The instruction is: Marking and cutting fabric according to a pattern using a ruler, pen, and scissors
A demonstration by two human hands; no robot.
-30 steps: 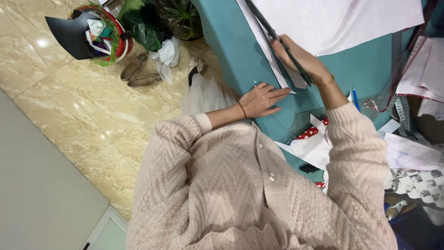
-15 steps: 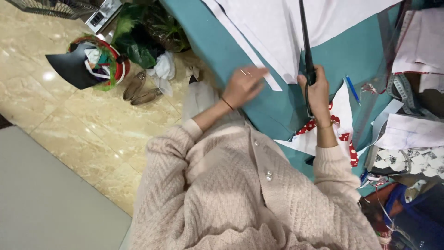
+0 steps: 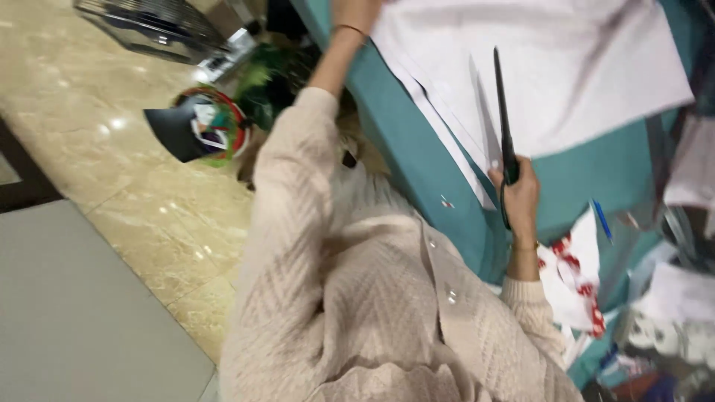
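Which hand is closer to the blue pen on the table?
Right. The right hand, holding black scissors, is just beside the blue pen. The left hand reaches far up the white fabric.

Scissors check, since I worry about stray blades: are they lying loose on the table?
No, the right hand grips the scissors by their handles, with the long blades pointing away over the white sheet.

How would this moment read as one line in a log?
right hand: grips black scissors, blades on white fabric | left hand: at fabric's far edge, mostly out of frame | surface: teal table
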